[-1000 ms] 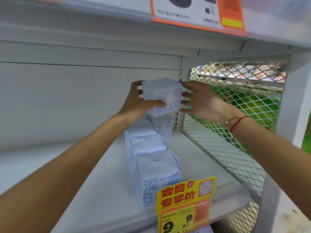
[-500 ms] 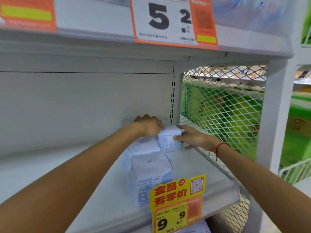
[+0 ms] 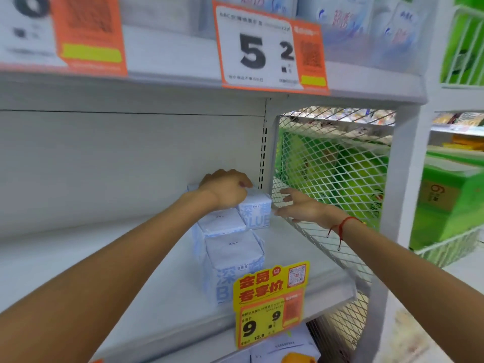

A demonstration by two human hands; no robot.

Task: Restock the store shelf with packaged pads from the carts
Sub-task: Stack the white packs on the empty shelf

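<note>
mid-frame, our left hand (image 3: pixel 227 188) grips the rear pad pack (image 3: pixel 255 210); our right hand (image 3: pixel 301 205), fingers spread, hovers beside it.

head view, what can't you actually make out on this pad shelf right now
- Rearmost pack, head view: the left hand covers its top, so the grip cannot be judged.
- Row of packs: the hand and the front pack hide how many stand behind.
- Front pack's label: the yellow price tag covers its lower right corner.
- Left price tag: motion blur and the picture edge cut its digits.
- Right hand: contact with the mesh divider is unclear.
</note>
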